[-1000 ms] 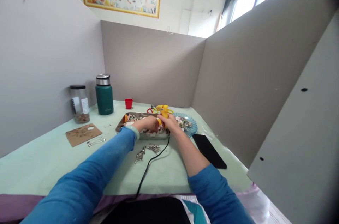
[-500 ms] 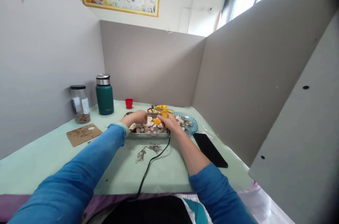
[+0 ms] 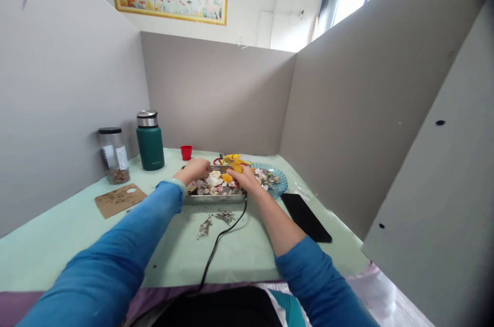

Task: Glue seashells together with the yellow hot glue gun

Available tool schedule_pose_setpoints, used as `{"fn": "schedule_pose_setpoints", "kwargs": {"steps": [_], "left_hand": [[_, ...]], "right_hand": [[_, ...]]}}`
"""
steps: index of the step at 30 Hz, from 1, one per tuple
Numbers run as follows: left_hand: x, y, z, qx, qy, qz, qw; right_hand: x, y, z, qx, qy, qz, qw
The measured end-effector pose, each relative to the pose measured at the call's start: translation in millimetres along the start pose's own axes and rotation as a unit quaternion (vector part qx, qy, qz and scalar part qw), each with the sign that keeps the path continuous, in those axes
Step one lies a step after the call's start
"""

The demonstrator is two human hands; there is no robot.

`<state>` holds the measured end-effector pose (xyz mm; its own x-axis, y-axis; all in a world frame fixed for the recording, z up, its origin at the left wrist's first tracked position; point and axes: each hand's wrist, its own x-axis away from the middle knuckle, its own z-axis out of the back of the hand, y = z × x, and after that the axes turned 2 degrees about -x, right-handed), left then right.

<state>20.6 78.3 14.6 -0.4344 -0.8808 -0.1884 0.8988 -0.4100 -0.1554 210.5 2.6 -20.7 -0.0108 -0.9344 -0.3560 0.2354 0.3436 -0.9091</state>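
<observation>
A yellow glue gun [image 3: 233, 160] with a black cord is gripped in my right hand [image 3: 246, 178], over the right part of a metal tray [image 3: 216, 199]. Shells and small pieces [image 3: 213, 181] fill the tray, with an orange piece [image 3: 227, 177] among them. My left hand [image 3: 198, 168] is over the tray's left back part, fingers curled together; whatever they hold, if anything, is too small to make out. A blue plate [image 3: 280, 186] of small pieces stands right of the tray. Two little piles of silvery metal pieces [image 3: 205, 226] lie in front of it.
At the left stand a green flask [image 3: 150, 148] and a clear jar [image 3: 116, 157], with a brown card [image 3: 118, 202] before them. A red cup [image 3: 186, 152] is behind the tray. At right lies a black flat object [image 3: 306, 218]. The cord [image 3: 219, 238] crosses the front. Partitions enclose the table.
My left hand has shifted slightly left and away from the orange piece. My right hand still holds the glue gun almost in place. The whole view has shifted a little.
</observation>
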Motion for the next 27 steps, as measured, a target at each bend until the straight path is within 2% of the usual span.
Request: {"fn": "schedule_pose_setpoints", "kwargs": {"steps": [2, 5, 9, 11, 13, 14, 16, 19, 21, 24, 27], "left_hand": [[-2, 10, -6.1, -0.014, -0.028, -0.043, 0.999], [-5, 20, -11.7, -0.023, -0.053, -0.043, 0.997], [-2, 22, -10.2, -0.007, -0.086, -0.048, 0.995], [2, 19, -6.9, 0.044, -0.119, -0.069, 0.989], [6, 15, -2.9, 0.143, -0.145, -0.088, 0.975], [9, 12, -0.8, 0.193, -0.140, -0.088, 0.967], [13, 5, 3.5, 0.259, -0.087, -0.058, 0.960], [21, -3, 9.8, 0.296, -0.026, 0.004, 0.955], [28, -6, 14.0, 0.283, -0.038, 0.042, 0.958], [38, -5, 19.7, 0.201, -0.102, 0.074, 0.971], [46, -1, 22.0, 0.070, -0.098, 0.117, 0.986]], "right_hand": [[1, -2, 0, 0.010, -0.001, 0.002, 1.000], [2, -4, 0, 0.022, -0.001, 0.001, 1.000], [2, -4, 0, 0.043, 0.002, 0.009, 0.999], [2, -4, 0, 0.053, 0.002, 0.012, 0.999], [2, -5, 0, 0.061, -0.001, 0.018, 0.998], [2, -5, 1, 0.066, 0.000, 0.021, 0.998], [2, -5, 1, 0.082, 0.004, 0.025, 0.996], [2, -5, 1, 0.089, 0.007, 0.024, 0.996], [2, -5, 1, 0.086, 0.007, 0.022, 0.996], [3, -6, 1, 0.086, 0.006, 0.014, 0.996], [5, -8, 1, 0.085, -0.002, 0.005, 0.996]]}}
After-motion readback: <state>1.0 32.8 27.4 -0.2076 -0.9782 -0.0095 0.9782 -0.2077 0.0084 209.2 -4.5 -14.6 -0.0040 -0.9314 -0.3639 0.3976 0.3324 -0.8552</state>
